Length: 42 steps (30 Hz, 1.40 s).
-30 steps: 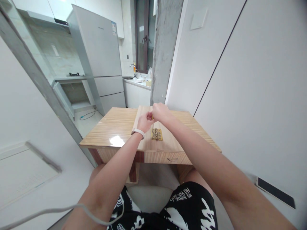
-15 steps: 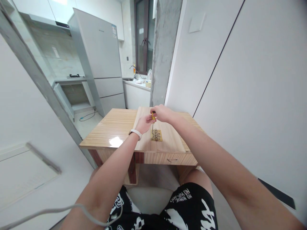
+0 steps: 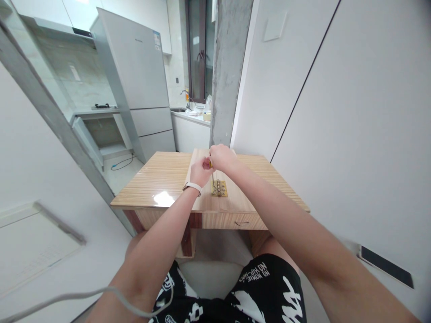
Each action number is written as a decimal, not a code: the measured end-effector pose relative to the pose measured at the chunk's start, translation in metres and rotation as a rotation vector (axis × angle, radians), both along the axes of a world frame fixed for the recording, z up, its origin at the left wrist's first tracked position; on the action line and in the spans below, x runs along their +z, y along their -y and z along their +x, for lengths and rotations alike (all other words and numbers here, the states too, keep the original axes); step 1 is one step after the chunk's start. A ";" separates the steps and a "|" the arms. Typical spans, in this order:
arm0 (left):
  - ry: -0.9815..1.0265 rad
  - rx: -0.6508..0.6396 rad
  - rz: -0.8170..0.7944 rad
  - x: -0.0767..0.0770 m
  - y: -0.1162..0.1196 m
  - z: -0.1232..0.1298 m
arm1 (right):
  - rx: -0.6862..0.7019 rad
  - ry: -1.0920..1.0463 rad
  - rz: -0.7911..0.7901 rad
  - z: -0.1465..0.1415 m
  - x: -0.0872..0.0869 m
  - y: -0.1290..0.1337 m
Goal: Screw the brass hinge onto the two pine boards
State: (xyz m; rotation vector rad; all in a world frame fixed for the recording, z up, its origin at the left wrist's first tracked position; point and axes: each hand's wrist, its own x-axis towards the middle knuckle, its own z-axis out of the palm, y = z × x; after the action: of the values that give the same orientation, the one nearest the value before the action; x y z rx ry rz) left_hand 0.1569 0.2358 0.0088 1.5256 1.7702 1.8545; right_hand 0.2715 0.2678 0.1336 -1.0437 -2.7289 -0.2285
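Note:
A screwdriver (image 3: 213,177) with a yellow and black handle stands nearly upright, its thin shaft reaching down to the left leaf of a brass hinge (image 3: 219,189). My right hand (image 3: 222,156) is closed over the top of the handle. Lower on the same handle, the fingers of my left hand (image 3: 201,170) are wrapped round, a white-strapped watch (image 3: 192,186) on that wrist. Most of the handle is hidden by both hands. The hinge lies flat across the seam between pale wooden boards (image 3: 205,202), with screws in its holes.
The boards rest on a striped wooden desk (image 3: 144,186) with a drawer (image 3: 232,222). A grey pillar (image 3: 230,76) and a white wall panel stand behind and to the right. Further back are a fridge (image 3: 141,72) and a sink counter. A grey cable (image 3: 101,291) crosses my left arm.
My right hand has shifted slightly left and turned, covering more of the handle. My left hand keeps its place near the shaft, and the view has tilted a little.

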 end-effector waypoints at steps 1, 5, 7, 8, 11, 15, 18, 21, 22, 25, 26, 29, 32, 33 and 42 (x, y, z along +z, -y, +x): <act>-0.015 0.007 -0.011 0.001 0.000 -0.001 | 0.009 0.006 0.001 0.000 0.000 -0.001; 0.039 -0.136 -0.040 -0.002 -0.005 -0.008 | 0.068 0.077 0.001 0.001 0.003 -0.009; 0.113 -0.270 -0.029 -0.004 -0.010 -0.010 | 0.112 0.109 0.004 0.004 0.004 -0.014; 0.148 -0.338 -0.019 -0.005 -0.012 -0.011 | 0.141 0.116 0.007 0.005 0.005 -0.016; 0.211 -0.501 0.017 -0.006 -0.017 -0.011 | 0.238 0.108 0.010 0.010 0.007 -0.020; 0.242 -0.558 0.012 -0.009 -0.021 -0.011 | 0.304 0.080 -0.049 0.016 0.007 -0.026; 0.259 -0.507 0.010 -0.011 -0.021 -0.012 | 0.329 0.047 -0.065 0.017 0.005 -0.030; 0.231 -0.416 0.008 -0.011 -0.019 -0.012 | 0.291 0.047 -0.069 0.016 0.003 -0.030; 0.203 -0.380 0.003 -0.011 -0.018 -0.011 | 0.266 0.044 -0.070 0.016 0.003 -0.029; 0.125 -0.291 0.005 -0.009 -0.016 -0.008 | 0.169 0.010 -0.037 0.014 0.001 -0.025; 0.111 -0.273 0.010 -0.008 -0.015 -0.007 | 0.132 0.000 -0.018 0.013 0.000 -0.024; 0.050 -0.202 0.026 -0.006 -0.013 -0.002 | 0.041 0.001 0.016 0.011 -0.002 -0.018; -0.027 -0.123 0.036 -0.004 -0.013 0.002 | -0.028 -0.008 0.025 0.009 -0.003 -0.011; -0.034 -0.106 0.038 -0.004 -0.013 0.003 | -0.050 -0.022 0.032 0.008 -0.003 -0.008; -0.007 -0.058 -0.018 0.001 -0.011 0.000 | -0.079 -0.028 -0.018 0.003 0.002 0.002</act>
State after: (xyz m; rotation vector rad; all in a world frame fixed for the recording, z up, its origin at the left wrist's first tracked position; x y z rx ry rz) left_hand 0.1571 0.2466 0.0094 1.5623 1.7218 1.8032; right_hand 0.2745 0.2660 0.1354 -1.1520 -2.6729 -0.2011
